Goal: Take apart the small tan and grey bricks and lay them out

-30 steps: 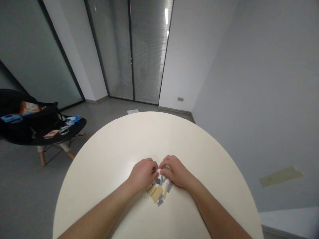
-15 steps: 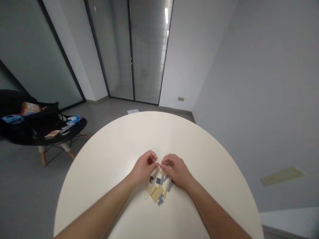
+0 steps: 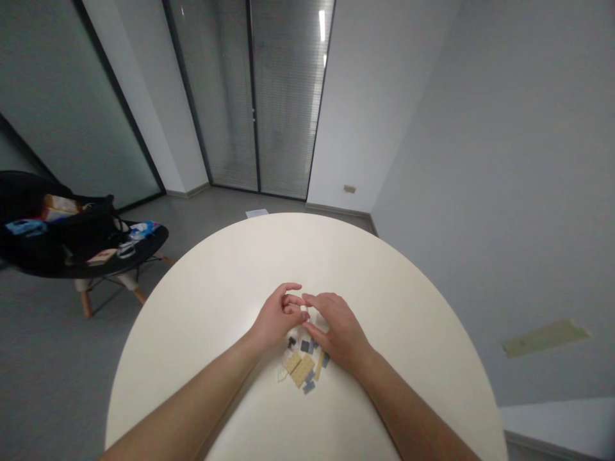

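Note:
My left hand (image 3: 277,316) is over the middle of the table, thumb and bent fingers closed on a small white piece (image 3: 304,309), its index finger stretched out above. Close against it is my right hand (image 3: 334,321), its thumb and forefinger apart on either side of the white piece; whether they touch it is unclear. Below the hands lies a small pile of toy building bricks: a tan plate (image 3: 302,371), a long narrow tan piece (image 3: 319,365), a dark grey piece (image 3: 305,346) and a light grey piece (image 3: 309,387). My right hand covers part of the pile.
The bricks lie on a round white table (image 3: 202,288). At the left stands a black chair (image 3: 154,246) with a black bag (image 3: 91,224) and several small items on it. A grey wall (image 3: 500,192) rises at the right, and a glass door (image 3: 283,96) stands beyond the table.
My fingertips have parted: the left index finger has lifted and straightened, and the right thumb and forefinger have spread. My right hand now covers more of the pile's right side.

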`<move>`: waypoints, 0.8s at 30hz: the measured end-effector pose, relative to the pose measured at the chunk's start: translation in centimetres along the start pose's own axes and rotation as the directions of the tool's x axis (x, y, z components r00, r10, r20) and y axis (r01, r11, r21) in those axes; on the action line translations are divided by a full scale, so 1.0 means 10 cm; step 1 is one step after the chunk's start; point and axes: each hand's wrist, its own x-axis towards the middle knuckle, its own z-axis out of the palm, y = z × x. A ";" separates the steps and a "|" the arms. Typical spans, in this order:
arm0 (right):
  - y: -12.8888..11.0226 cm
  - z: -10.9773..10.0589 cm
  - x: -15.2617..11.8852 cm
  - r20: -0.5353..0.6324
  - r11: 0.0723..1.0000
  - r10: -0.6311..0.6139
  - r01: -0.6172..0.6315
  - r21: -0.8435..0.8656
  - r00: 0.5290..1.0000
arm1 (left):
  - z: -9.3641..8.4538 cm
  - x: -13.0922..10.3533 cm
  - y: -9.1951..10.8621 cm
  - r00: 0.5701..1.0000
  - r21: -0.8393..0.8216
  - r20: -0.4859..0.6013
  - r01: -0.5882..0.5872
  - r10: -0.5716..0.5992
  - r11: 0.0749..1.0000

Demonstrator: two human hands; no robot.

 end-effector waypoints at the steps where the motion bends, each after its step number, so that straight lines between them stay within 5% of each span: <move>1: 0.00 0.01 -0.01 -0.004 1.000 0.003 -0.003 -0.007 1.000 | 0.01 0.00 0.01 1.000 -0.006 -0.008 0.009 -0.009 1.000; 24: -0.06 0.12 -0.01 -0.074 0.997 0.078 -0.079 -0.012 0.994 | 0.00 0.03 -0.03 0.980 0.010 -0.200 0.013 -0.011 1.000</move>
